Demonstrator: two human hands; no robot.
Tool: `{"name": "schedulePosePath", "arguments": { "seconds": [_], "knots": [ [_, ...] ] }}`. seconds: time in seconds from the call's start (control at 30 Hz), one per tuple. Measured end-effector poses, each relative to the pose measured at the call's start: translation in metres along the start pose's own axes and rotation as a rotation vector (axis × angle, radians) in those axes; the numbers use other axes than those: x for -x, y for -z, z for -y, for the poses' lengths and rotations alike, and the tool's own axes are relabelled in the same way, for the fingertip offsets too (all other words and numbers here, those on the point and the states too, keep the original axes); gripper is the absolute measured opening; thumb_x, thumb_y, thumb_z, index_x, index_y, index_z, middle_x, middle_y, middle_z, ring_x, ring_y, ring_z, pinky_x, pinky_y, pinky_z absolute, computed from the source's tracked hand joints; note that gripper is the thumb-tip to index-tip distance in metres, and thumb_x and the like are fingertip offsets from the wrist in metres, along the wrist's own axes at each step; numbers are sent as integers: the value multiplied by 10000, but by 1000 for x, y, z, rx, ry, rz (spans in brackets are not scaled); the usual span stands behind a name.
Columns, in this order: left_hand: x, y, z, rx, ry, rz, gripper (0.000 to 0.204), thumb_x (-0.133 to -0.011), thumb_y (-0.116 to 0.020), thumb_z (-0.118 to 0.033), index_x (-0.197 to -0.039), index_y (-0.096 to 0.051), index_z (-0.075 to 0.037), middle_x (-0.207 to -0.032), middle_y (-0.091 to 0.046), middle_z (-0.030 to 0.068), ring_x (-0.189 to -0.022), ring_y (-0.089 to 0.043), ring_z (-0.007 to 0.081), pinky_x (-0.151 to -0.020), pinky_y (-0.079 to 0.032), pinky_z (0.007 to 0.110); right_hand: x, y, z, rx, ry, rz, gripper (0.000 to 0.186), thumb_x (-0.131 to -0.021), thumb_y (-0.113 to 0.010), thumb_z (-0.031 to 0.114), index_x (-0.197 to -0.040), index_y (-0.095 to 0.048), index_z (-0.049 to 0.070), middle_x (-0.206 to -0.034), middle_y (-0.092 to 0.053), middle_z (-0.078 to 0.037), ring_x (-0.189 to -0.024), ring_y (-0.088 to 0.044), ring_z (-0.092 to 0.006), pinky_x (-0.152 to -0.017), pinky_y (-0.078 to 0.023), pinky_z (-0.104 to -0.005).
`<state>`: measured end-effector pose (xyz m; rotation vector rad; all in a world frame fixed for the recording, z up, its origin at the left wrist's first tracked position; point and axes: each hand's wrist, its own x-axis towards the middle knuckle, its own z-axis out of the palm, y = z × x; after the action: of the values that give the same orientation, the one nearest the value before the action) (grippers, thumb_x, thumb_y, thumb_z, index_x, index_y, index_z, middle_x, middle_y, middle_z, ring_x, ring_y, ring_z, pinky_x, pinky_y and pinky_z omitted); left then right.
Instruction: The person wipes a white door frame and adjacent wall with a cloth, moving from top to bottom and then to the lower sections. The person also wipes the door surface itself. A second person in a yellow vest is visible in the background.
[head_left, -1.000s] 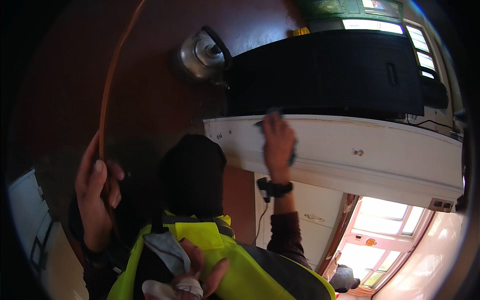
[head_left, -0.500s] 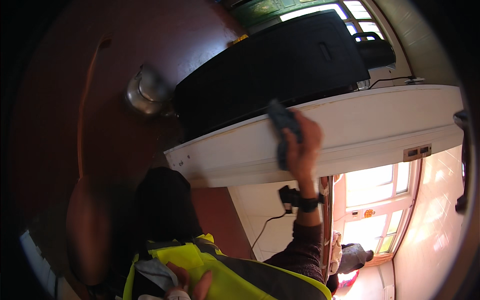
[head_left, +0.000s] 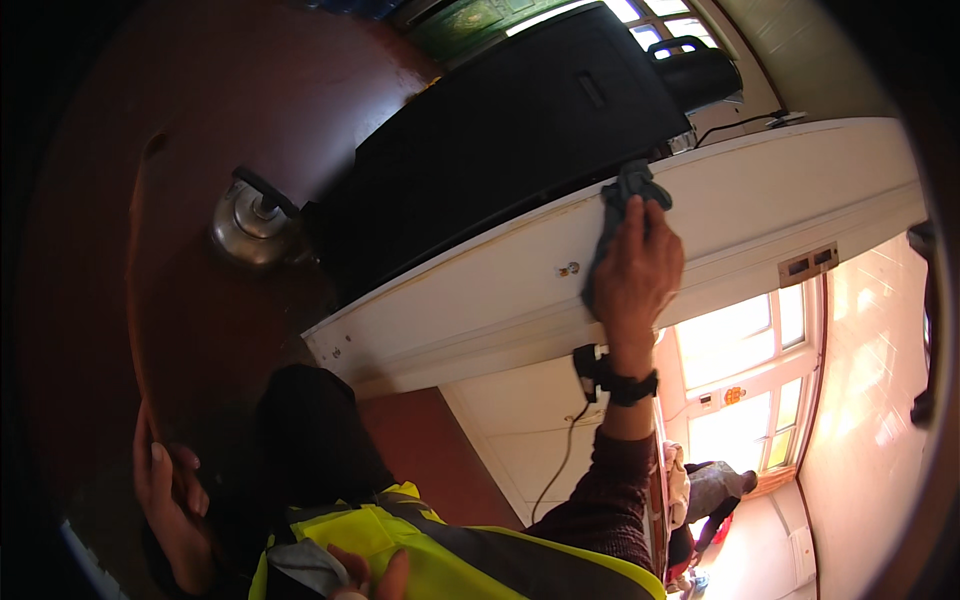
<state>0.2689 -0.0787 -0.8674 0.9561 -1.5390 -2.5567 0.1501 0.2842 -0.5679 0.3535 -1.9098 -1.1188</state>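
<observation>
My right hand [head_left: 640, 270] grips a dark grey-blue cloth [head_left: 640, 183], pressed against a long white panel [head_left: 750, 190] beside the upper edge, where a large black boxy object [head_left: 500, 130] lies along it. At the lower left, my left hand [head_left: 172, 500] is closed round a long, thin brown stick [head_left: 133, 280], which reaches up the dark red surface. A metal kettle [head_left: 245, 230] with a black handle stands left of the black object. Low in the view, other fingers [head_left: 385, 575] show by a pale grey cloth on a yellow vest; whose they are I cannot tell.
A black jug-like appliance [head_left: 700, 75] and a cord sit past the black object. A charger-like plug with a cable hangs near my right wrist. At the right are a bright door with windows [head_left: 730, 345], a pale wall [head_left: 860, 380] and a person [head_left: 715, 500] in grey.
My right hand has moved right along the white panel with the cloth. The view has turned, shifting kettle and black object leftward. My left hand sits lower in the picture, still on the stick.
</observation>
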Motion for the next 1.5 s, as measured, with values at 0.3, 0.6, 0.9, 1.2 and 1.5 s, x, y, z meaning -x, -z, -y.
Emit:
{"name": "schedulePosePath", "arguments": {
  "seconds": [0.3, 0.6, 0.9, 1.2, 1.5],
  "knots": [
    [3, 0, -2, -29, 35, -50, 645, -944, -559, -422, -1484, -418, -99, -742, -545, 25, -436, -369, 25, -375, -278, 182, 15, -20, 18, -13, -25, 135, 437, -830, -691, 160, -1252, -596, 93, -1315, -538, -127, -1150, -515, -322, -1002, -359, -505],
    [0, 25, 6, -40, 55, 99, 579, -978, -540, -388, -1469, -432, -99, -855, -614, 53, -585, -535, 74, -511, -433, 200, -67, 4, -109, 28, -102, -30, 434, -894, -628, 161, -1325, -585, 134, -1264, -602, -128, -1149, -550, -334, -998, -398, -469],
    [0, 48, 17, -1002, -661, 230, 466, -1015, -504, -178, -1459, -426, -62, -1216, -567, 129, -1051, -558, 214, -893, -474, 342, 58, -21, 54, -229, 150, 207, 479, -843, -654, 106, -1317, -589, 101, -1213, -607, -113, -1092, -563, -297, -908, -415, -446],
    [12, 10, -5, 77, -35, 73, 548, -1030, -493, -267, -1509, -356, -40, -792, -598, 65, -449, -390, 3, -403, -309, 153, 196, -76, 232, -654, 465, 515, 412, -780, -623, 62, -1192, -608, 76, -1138, -609, -96, -1008, -545, -266, -833, -400, -418],
    [21, 12, -2, -19, -48, 15, 536, -1034, -487, -267, -1508, -366, -47, -812, -590, 63, -467, -392, 4, -424, -317, 150, 268, -109, 343, -722, 623, 609, 248, -784, -634, 151, -1021, -614, 80, -1008, -562, -94, -1026, -498, -291, -882, -387, -454]
  ]
}}
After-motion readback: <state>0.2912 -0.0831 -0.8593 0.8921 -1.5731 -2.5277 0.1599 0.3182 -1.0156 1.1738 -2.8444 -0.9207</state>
